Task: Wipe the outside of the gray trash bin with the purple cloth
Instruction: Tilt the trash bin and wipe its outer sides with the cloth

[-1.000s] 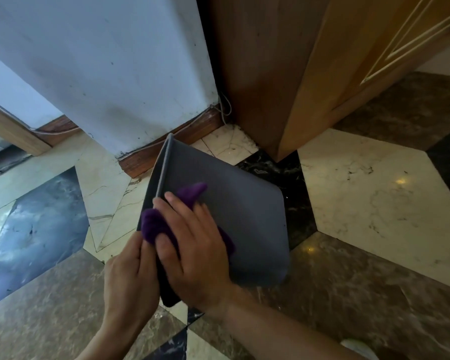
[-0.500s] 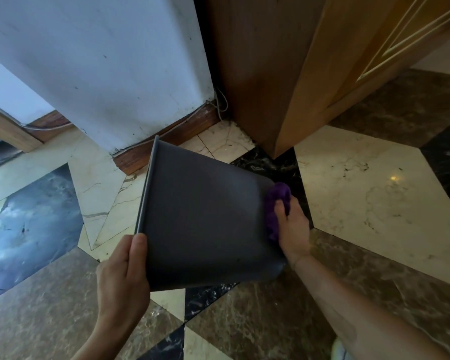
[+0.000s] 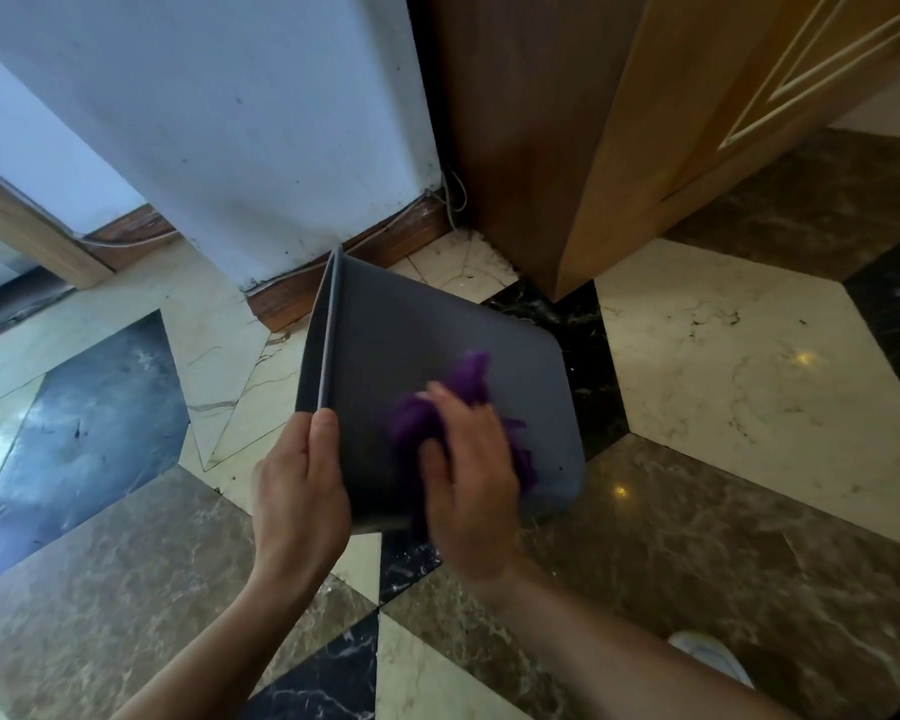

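The gray trash bin [image 3: 401, 335] lies tipped over above the marble floor, its open rim to the left and its base to the right. My left hand [image 3: 300, 491] grips the rim at the near left corner, thumb on the outer wall. My right hand [image 3: 468, 475], blurred by motion, presses the bunched purple cloth [image 3: 466, 387] flat against the bin's upward-facing side, near its middle. Part of the cloth is hidden under my palm.
A white wall [image 3: 230, 122] with a wooden skirting board [image 3: 365, 257] stands just behind the bin. A wooden cabinet [image 3: 567, 137] rises at the back right. Patterned marble floor [image 3: 723, 366] spreads all around. A white shoe tip [image 3: 707, 662] shows at bottom right.
My right hand has swept the cloth from the bin's right edge back leftward onto the middle of its side. My left hand keeps its grip on the rim.
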Demonstrator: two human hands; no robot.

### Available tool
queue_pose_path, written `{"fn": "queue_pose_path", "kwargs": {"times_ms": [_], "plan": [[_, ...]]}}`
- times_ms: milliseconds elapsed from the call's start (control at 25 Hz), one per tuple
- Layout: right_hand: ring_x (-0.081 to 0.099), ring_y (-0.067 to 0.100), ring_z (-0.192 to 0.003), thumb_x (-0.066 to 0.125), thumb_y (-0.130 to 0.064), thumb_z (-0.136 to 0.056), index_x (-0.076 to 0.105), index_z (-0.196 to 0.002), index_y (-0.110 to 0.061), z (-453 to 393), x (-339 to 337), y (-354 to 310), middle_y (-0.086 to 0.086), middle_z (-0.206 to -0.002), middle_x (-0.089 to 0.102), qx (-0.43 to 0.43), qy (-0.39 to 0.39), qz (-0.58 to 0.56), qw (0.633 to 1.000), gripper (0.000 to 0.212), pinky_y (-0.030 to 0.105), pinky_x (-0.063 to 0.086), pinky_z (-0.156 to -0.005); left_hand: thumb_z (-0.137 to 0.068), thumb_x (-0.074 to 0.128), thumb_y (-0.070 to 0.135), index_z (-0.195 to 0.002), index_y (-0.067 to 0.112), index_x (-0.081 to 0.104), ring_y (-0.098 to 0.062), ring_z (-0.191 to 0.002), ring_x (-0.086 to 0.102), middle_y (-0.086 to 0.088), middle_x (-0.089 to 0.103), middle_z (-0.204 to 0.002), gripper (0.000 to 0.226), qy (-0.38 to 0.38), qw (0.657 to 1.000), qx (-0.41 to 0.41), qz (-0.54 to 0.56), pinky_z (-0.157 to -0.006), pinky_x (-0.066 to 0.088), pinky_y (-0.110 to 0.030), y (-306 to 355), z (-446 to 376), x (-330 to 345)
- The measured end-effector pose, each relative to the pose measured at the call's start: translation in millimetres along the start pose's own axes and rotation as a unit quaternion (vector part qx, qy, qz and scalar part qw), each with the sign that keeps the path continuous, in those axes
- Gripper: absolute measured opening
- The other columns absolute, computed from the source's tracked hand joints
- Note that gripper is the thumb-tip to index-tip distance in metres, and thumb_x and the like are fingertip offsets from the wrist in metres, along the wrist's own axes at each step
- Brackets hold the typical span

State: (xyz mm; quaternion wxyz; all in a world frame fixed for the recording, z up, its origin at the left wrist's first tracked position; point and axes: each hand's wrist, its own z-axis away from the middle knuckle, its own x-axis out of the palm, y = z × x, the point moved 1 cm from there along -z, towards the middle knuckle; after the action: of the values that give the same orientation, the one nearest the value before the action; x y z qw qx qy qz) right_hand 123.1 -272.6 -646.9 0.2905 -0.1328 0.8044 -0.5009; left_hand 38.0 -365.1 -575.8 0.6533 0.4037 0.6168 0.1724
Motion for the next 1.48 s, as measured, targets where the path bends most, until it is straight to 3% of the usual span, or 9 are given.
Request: {"fn": "queue_pose_path", "kwargs": {"times_ms": [240, 440, 640, 760, 1000, 1120, 1240, 1360, 1480], "plan": [[0.046, 0.023, -0.135, 0.041, -0.044, -0.099, 0.057, -0.135, -0.023, -15, 6, 6, -0.004, -0.143, 0.056, -0.110, -0.081, 0.108, 0.985, 0.045, 0.043, 0.032, -0.112, -0.100, 0.037, 0.041, -0.074, 0.005, 0.056, -0.036, -0.060, 0.050, -0.018, 0.054, -0.066, 0.048, -0.030, 0.999, -0.023, 0.022, -0.054, 0.045, -0.051, -6, -3, -6], [0.045, 0.023, -0.134, 0.032, -0.044, -0.098, 0.054, -0.135, -0.022, -21, -38, 89, -0.003, -0.139, 0.057, 0.075, -0.072, 0.161, 0.981, 0.048, 0.042, 0.035, -0.109, -0.103, 0.036, 0.038, -0.070, -0.002, 0.045, -0.041, -0.056, 0.043, -0.009, 0.039, -0.058, 0.053, -0.030, 0.999, -0.018, 0.003, -0.048, 0.040, -0.050, -18, -3, -12], [0.063, 0.031, -0.076, 0.027, -0.049, -0.100, 0.055, -0.095, -0.012, -5, -89, 170, 0.013, -0.089, 0.067, 0.326, -0.034, 0.248, 0.912, 0.047, 0.044, 0.055, -0.069, -0.105, 0.035, 0.035, -0.071, -0.001, 0.051, -0.026, -0.058, 0.044, -0.016, 0.047, -0.062, 0.052, -0.037, 0.999, -0.012, -0.004, -0.054, 0.034, -0.037, -28, -11, -13], [0.062, 0.032, -0.082, 0.029, -0.050, -0.102, 0.057, -0.103, -0.012, -9, -98, 182, 0.006, -0.090, 0.062, 0.407, 0.000, 0.207, 0.890, 0.047, 0.038, 0.050, -0.071, -0.106, 0.035, 0.034, -0.075, 0.002, 0.055, -0.035, -0.064, 0.051, -0.018, 0.054, -0.068, 0.049, -0.040, 0.998, -0.033, -0.032, -0.057, 0.039, -0.040, -40, -19, -23], [0.055, 0.006, -0.064, 0.031, -0.060, -0.094, 0.053, -0.091, -0.026, -74, -83, 127, -0.012, -0.072, 0.057, 0.200, 0.005, 0.175, 0.964, 0.040, 0.024, 0.035, -0.053, -0.102, 0.035, 0.036, -0.113, 0.029, 0.053, -0.021, -0.085, 0.063, 0.005, 0.064, -0.099, 0.022, -0.169, 0.985, -0.036, -0.012, -0.065, 0.056, -0.046, -25, -34, -37], [0.057, 0.010, -0.069, 0.041, -0.056, -0.096, 0.054, -0.101, -0.027, -84, -76, 111, -0.010, -0.082, 0.058, 0.107, -0.064, 0.256, 0.959, 0.032, 0.026, 0.041, -0.055, -0.082, 0.040, 0.061, -0.086, 0.023, 0.063, -0.023, -0.087, 0.062, -0.005, 0.064, -0.096, 0.044, -0.248, 0.952, -0.164, 0.067, -0.070, 0.050, -0.039, 4, -81, -32], [0.061, 0.020, -0.081, 0.045, -0.055, -0.095, 0.056, -0.112, -0.023, -84, -83, 114, -0.003, -0.095, 0.060, 0.089, -0.086, 0.313, 0.942, 0.038, 0.031, 0.047, -0.061, -0.064, 0.036, 0.092, -0.101, 0.018, 0.070, -0.030, -0.090, 0.067, -0.008, 0.069, -0.099, 0.089, -0.310, 0.926, -0.216, 0.023, -0.074, 0.054, -0.039, 40, -134, -2], [0.064, 0.020, -0.084, 0.045, -0.054, -0.096, 0.057, -0.122, -0.023, -78, -86, 117, 0.000, -0.099, 0.063, 0.065, -0.093, 0.311, 0.944, 0.043, 0.034, 0.053, -0.062, -0.087, 0.028, 0.077, -0.131, 0.019, 0.054, -0.032, -0.113, 0.057, -0.007, 0.060, -0.125, 0.077, -0.269, 0.950, -0.118, -0.107, -0.086, 0.043, -0.042, 65, -174, 46], [0.063, 0.016, -0.083, 0.041, -0.055, -0.096, 0.055, -0.125, -0.026, -70, -81, 114, -0.004, -0.101, 0.061, 0.087, -0.093, 0.259, 0.957, 0.043, 0.034, 0.055, -0.063, -0.103, 0.031, 0.047, -0.106, 0.010, 0.057, -0.038, -0.105, 0.057, -0.016, 0.063, -0.108, 0.045, -0.187, 0.956, 0.026, -0.224, -0.080, 0.042, -0.041, 72, -186, 71]]}}
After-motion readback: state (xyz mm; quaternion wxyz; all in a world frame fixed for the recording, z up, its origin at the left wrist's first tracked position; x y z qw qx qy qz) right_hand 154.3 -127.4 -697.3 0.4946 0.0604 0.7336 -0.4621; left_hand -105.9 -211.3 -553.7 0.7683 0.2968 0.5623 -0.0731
